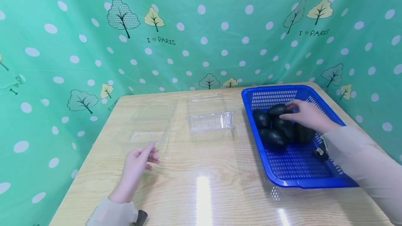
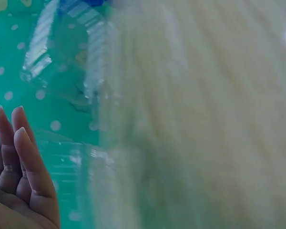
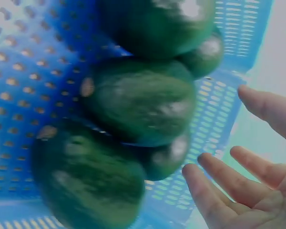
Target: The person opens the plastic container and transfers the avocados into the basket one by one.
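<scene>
Several dark green avocados (image 1: 273, 138) lie together in a blue plastic basket (image 1: 271, 180) on the right of the table. My right hand (image 1: 306, 114) reaches over them, its fingertips close to the rearmost avocado (image 1: 277, 110). In the right wrist view the fingers (image 3: 212, 191) are spread beside the avocados (image 3: 143, 100), with nothing between thumb and fingers. On the left, my left hand (image 1: 138, 165) hovers over the table with loosely bent fingers and holds nothing. It is nearest to a clear plastic clamshell box (image 1: 146, 137), which lies open just beyond it.
A second clear clamshell box (image 1: 210, 122) stands with its lid up at the back middle of the wooden table (image 1: 176, 191). A green dotted curtain (image 1: 188, 51) hangs behind the table and along its sides. The basket's raised rim surrounds the avocados.
</scene>
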The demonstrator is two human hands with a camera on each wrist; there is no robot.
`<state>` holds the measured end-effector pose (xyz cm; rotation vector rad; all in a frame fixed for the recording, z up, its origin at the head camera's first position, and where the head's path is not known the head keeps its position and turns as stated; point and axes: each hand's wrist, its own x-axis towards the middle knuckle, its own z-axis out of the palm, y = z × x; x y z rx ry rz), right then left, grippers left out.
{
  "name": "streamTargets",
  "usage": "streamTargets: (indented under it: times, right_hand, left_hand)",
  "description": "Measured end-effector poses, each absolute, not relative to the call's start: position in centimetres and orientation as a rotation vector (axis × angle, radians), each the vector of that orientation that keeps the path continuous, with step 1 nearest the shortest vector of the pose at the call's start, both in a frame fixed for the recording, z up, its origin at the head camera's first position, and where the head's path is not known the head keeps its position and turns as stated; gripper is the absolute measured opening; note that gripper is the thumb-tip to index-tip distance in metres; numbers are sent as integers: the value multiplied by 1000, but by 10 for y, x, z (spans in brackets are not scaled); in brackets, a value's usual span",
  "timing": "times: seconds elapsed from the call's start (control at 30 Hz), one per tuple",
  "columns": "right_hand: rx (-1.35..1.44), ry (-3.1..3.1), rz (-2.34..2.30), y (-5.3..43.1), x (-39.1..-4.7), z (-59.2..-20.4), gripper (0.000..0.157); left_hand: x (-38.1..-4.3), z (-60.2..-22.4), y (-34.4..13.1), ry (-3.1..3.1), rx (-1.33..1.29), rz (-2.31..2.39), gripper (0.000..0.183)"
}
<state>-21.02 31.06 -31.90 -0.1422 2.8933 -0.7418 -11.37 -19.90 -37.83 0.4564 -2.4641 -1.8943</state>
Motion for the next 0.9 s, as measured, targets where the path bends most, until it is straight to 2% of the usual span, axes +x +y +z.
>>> streamTargets:
  times: [0.3,0.5,0.7,0.9]
  right_hand:
    - [-122,2975,-917,298,-211,-286,86]
    - [-110,3040,-994,285,-214,-263,88]
    - [-143,3130,-1010,271,-216,-247,79]
    - [-290,3284,-932,257,-219,-245,69]
  left_hand:
    - [-123,-323,-183,-2452,167,-1838,35]
    - [-139,-291,-180,-2526,8,-1623,43]
    - [-160,-277,-178,-2617,-143,-1161,49]
    - [-174,-267,-175,-2671,-283,-676,52]
